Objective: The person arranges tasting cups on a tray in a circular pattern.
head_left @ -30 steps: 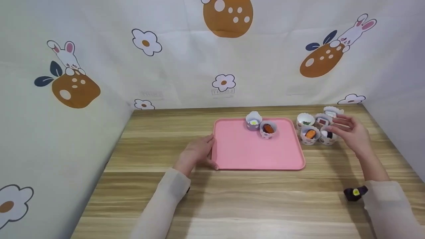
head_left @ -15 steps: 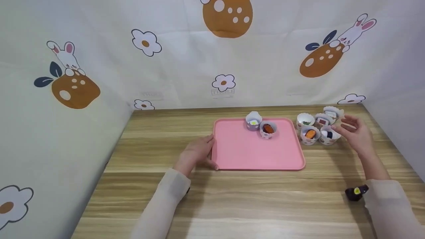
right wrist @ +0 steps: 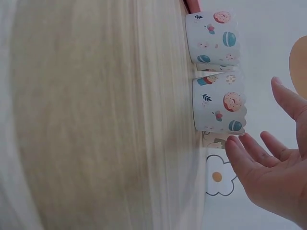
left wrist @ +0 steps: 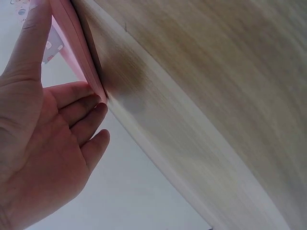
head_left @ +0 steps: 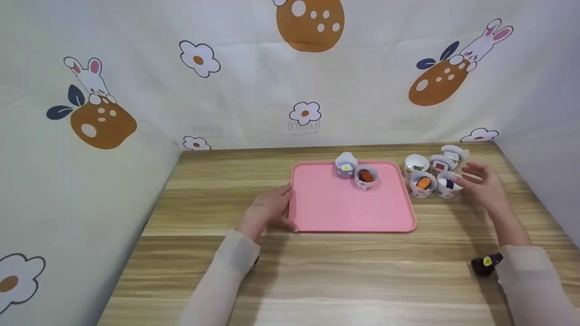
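Observation:
My left hand [head_left: 268,209] rests along the left edge of the pink tray [head_left: 349,208], thumb at the near corner; in the left wrist view its relaxed fingers [left wrist: 79,112] touch the tray rim. Two paper cups stand at the tray's far side: one with a white-and-yellow piece [head_left: 345,168], one with a reddish-brown sushi piece [head_left: 365,175]. To the right of the tray, my right hand [head_left: 487,188] is beside a paper cup [head_left: 447,192] with a white-and-black sushi piece. Its thumb overlaps that cup's rim; in the right wrist view the spread fingers [right wrist: 240,155] are right at the scalloped rim.
Several more paper cups cluster there, including one with an orange sushi piece [head_left: 422,190], one with green bits [head_left: 416,164], one with a dark red piece [head_left: 440,164] and one at the back [head_left: 454,154]. A patterned cloth [head_left: 253,90] walls the wooden table [head_left: 344,280].
My right hand first drew off to the right from the cup with the white-and-black piece, then came slightly lower and back toward its rim. The left hand, tray and cups have stayed put.

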The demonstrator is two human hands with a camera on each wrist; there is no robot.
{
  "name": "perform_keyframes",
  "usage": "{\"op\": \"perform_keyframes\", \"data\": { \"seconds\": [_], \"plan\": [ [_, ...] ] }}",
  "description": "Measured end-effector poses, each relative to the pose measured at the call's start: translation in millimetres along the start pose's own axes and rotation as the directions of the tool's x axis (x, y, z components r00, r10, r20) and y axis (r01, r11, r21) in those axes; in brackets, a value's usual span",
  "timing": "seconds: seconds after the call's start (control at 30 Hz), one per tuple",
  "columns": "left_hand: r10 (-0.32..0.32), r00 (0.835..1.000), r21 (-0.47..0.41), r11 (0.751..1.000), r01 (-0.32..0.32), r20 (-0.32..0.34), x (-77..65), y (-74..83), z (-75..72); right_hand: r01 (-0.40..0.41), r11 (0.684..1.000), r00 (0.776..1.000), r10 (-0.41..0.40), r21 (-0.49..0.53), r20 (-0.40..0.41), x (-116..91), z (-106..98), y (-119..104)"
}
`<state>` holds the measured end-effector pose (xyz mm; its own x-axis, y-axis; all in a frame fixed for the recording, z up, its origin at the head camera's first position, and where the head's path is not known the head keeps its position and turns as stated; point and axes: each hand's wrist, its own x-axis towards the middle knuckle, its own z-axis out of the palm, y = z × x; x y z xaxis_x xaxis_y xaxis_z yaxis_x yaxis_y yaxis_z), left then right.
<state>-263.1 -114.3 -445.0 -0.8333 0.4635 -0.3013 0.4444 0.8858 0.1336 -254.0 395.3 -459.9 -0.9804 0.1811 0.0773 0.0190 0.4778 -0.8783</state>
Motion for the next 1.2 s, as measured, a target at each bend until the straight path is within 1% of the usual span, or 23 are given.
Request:
{"op": "perform_keyframes", "data": {
  "seconds": [0.3, 0.57, 0.63, 0.87, 0.97, 1.07, 1.2],
  "plan": [
    [-0.009, 1.0, -0.037, 0.999, 0.009, 0.001, 1.2, -0.2, 2.0, 0.002, 0.996, 0.999, 0.001, -0.087, 0.033, 2.3, 4.2, 4.1],
    [-0.02, 1.0, -0.049, 0.999, 0.02, 0.003, -0.7, 0.9, 1.1, -0.007, 0.991, 0.998, 0.015, -0.13, 0.056, 3.8, 5.6, 5.6],
    [-0.024, 1.0, -0.057, 0.998, 0.025, 0.007, -0.8, 1.3, 0.4, -0.001, 0.992, 0.998, 0.009, -0.125, 0.06, 3.5, 5.9, 6.3],
    [-0.018, 1.0, -0.001, 1.0, 0.018, 0.018, 0.5, 1.4, -1.0, -0.019, 0.994, 0.994, 0.03, -0.106, 0.101, 3.9, 7.2, 7.9],
    [-0.024, 0.999, 0.003, 1.0, 0.024, 0.027, 0.8, 1.7, -0.9, -0.032, 0.992, 0.99, 0.048, -0.12, 0.129, 5.3, 6.5, 8.0],
    [-0.029, 0.999, 0.0, 1.0, 0.029, 0.033, 0.4, 2.1, -0.9, -0.049, 0.988, 0.987, 0.071, -0.15, 0.146, 6.3, 5.5, 7.7],
    [-0.031, 0.999, 0.002, 1.0, 0.031, 0.036, 0.7, 2.1, -1.2, -0.064, 0.985, 0.983, 0.09, -0.162, 0.162, 6.3, 5.1, 6.9]
  ]
}}
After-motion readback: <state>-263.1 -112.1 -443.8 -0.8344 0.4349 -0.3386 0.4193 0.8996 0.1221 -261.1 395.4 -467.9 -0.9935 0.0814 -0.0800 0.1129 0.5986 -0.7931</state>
